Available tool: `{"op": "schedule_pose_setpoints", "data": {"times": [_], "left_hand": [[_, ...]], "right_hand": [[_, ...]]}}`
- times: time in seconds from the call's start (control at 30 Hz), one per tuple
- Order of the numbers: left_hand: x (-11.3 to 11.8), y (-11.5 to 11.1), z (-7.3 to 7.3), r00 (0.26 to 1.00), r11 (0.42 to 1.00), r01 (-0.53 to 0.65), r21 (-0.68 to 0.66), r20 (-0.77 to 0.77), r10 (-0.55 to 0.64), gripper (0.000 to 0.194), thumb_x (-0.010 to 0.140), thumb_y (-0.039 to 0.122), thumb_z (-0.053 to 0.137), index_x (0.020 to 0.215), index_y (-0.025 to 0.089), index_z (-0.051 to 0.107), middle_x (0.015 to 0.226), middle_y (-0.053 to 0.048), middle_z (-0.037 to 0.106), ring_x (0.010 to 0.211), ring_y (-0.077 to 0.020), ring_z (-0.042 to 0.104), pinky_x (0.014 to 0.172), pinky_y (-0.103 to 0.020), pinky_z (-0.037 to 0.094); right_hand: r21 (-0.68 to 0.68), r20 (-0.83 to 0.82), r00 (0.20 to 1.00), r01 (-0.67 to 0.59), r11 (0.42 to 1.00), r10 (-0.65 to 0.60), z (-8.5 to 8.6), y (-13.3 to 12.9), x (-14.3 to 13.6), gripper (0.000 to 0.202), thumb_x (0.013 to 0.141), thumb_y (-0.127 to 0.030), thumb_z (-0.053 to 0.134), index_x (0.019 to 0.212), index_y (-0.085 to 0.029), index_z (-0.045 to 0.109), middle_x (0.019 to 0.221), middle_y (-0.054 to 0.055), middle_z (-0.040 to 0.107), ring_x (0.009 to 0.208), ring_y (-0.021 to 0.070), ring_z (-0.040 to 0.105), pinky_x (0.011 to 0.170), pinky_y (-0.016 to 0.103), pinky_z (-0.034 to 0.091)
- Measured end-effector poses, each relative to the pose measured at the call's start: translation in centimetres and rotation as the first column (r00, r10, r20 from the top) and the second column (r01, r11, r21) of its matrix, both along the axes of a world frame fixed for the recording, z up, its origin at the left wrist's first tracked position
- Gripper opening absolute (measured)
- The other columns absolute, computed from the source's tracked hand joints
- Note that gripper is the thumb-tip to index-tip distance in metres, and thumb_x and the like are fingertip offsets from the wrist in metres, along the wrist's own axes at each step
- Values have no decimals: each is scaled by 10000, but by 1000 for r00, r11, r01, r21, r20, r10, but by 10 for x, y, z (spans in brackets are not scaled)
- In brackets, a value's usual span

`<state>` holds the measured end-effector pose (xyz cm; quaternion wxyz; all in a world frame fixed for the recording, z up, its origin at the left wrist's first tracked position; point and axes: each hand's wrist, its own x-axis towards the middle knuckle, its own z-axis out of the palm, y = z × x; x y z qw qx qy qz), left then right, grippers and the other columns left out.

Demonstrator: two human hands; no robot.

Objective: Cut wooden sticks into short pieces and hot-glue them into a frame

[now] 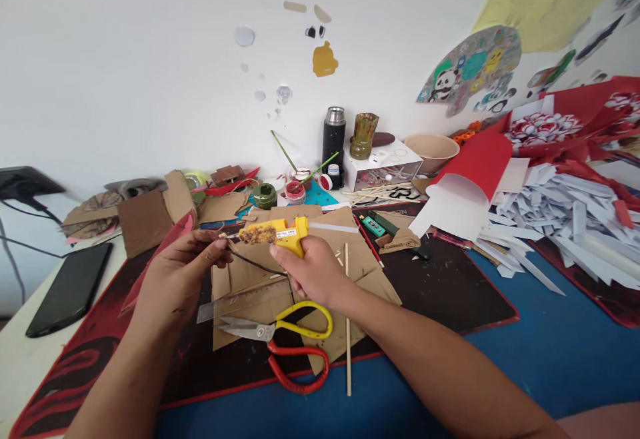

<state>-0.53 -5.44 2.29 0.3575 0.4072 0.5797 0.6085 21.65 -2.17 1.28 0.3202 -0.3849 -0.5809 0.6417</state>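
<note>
As glue gun (pixel 270 231) hovers, scissors (pixel 262 332) overhanging mat (pixel 445 286)

Blue tabletop (pixel 540 359), red-edged dark mat (pixel 450 292), loose white paper strips (pixel 580 222)

Our left hand (pixel 173 269) and right hand (pixel 320 269) are totally bare, forearms (pixel 425 342) too, plus our left fingers (pixel 201 236) look kinda smudgy.
</note>
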Motion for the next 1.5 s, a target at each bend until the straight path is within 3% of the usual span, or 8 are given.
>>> {"op": "schedule_pose_setpoints", "data": {"times": [0.53,1.5], "left_hand": [[1,0,1,999,1000,3,-16,32,-3,470,531,526,1027,778,201,794,690,-7,741,635,-146,645,634,-259,520],[1,-1,2,1000,1000,-1,-6,-21,1,395,577,463,998,778,202,780,682,-5,717,630,-155,633,623,-274,510]], "right_hand": [[-6,14,1000,2,1000,-2,2,-1,0,465,1013,-528,658,701,-228,490,457,-69,478,387,88,453,435,213,393],[29,52,999,12,1000,-13,3,0,1,459,997,-552,658,709,-228,508,483,-59,498,422,99,471,451,225,390]]}}
